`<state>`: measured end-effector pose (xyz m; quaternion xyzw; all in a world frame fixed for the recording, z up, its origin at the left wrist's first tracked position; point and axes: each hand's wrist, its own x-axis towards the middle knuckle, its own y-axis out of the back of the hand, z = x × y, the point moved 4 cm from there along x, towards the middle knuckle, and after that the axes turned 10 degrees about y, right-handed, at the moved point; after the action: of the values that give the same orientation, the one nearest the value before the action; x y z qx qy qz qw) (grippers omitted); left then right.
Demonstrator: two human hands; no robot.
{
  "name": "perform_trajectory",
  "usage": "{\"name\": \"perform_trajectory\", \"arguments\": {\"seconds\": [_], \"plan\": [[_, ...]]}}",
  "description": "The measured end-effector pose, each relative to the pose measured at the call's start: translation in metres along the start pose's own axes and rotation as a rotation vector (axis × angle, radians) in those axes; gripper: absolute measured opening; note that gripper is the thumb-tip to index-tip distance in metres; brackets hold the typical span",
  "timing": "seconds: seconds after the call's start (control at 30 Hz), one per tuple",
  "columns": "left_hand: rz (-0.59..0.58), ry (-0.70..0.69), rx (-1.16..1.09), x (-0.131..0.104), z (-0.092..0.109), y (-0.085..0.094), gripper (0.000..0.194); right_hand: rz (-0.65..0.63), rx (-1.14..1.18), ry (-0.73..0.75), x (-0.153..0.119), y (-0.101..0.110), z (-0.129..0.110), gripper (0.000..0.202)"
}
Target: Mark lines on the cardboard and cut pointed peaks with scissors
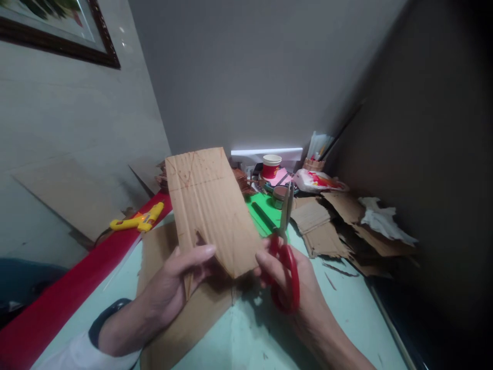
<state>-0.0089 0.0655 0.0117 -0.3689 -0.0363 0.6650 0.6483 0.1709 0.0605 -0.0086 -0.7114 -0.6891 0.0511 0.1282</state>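
A piece of corrugated cardboard (210,205) is held up tilted in front of me, with pencil-like lines near its top and a cut notch in its lower edge. My left hand (181,277) is closed on its lower left part, thumb lying over the front by the notch. In my right hand (296,282) are scissors (287,252) with red handles, blades pointing up and away from the cardboard. The fingertips of that hand also touch the cardboard's lower right corner. A larger flat cardboard sheet (185,334) lies on the table under my hands.
On the left, a yellow glue gun (140,221) lies by a red strip (50,308). Behind are a red paper cup (271,167), a small jar (280,197), a green sheet (256,203) and a straw-filled holder (314,163). Cardboard scraps (319,226) are piled at right on the pale table (339,308).
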Motion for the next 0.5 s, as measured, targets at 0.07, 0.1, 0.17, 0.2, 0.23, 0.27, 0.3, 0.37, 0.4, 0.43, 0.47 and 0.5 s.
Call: {"name": "perform_trajectory", "arguments": {"seconds": [0.07, 0.1, 0.17, 0.2, 0.23, 0.27, 0.3, 0.37, 0.4, 0.43, 0.47, 0.5], "plan": [[0.006, 0.027, 0.038, 0.000, -0.003, -0.002, 0.022, -0.010, -0.047, 0.016, 0.000, 0.000, -0.002, 0.042], [0.013, 0.035, 0.054, 0.001, -0.004, -0.001, 0.023, -0.017, -0.074, 0.024, -0.001, 0.000, -0.003, 0.041], [0.041, 0.038, 0.062, 0.002, -0.005, 0.001, 0.022, -0.029, -0.129, 0.035, -0.002, -0.001, -0.006, 0.038], [0.061, 0.032, 0.058, 0.002, -0.004, 0.003, 0.023, -0.028, -0.155, 0.042, -0.002, -0.001, -0.008, 0.037], [0.080, 0.023, 0.051, 0.003, -0.003, 0.004, 0.025, -0.025, -0.181, 0.047, -0.002, -0.002, -0.009, 0.036], [0.099, 0.012, 0.040, 0.003, -0.002, 0.006, 0.027, -0.021, -0.205, 0.052, -0.003, -0.002, -0.011, 0.035], [0.115, -0.002, 0.028, 0.003, 0.000, 0.007, 0.029, -0.017, -0.227, 0.055, -0.002, -0.001, -0.012, 0.034], [0.148, -0.033, -0.003, 0.003, 0.007, 0.008, 0.028, -0.016, -0.267, 0.056, -0.002, 0.000, -0.011, 0.032], [0.160, -0.051, -0.021, 0.003, 0.011, 0.008, 0.026, -0.020, -0.284, 0.052, -0.002, 0.001, -0.010, 0.031], [0.166, -0.069, -0.039, 0.002, 0.015, 0.008, 0.023, -0.026, -0.299, 0.045, -0.002, 0.001, -0.009, 0.031], [0.168, -0.088, -0.059, 0.002, 0.019, 0.008, 0.021, -0.033, -0.310, 0.036, -0.002, 0.002, -0.007, 0.032], [0.163, -0.108, -0.077, 0.001, 0.022, 0.008, 0.019, -0.045, -0.318, 0.027, -0.003, 0.002, -0.004, 0.034]]}}
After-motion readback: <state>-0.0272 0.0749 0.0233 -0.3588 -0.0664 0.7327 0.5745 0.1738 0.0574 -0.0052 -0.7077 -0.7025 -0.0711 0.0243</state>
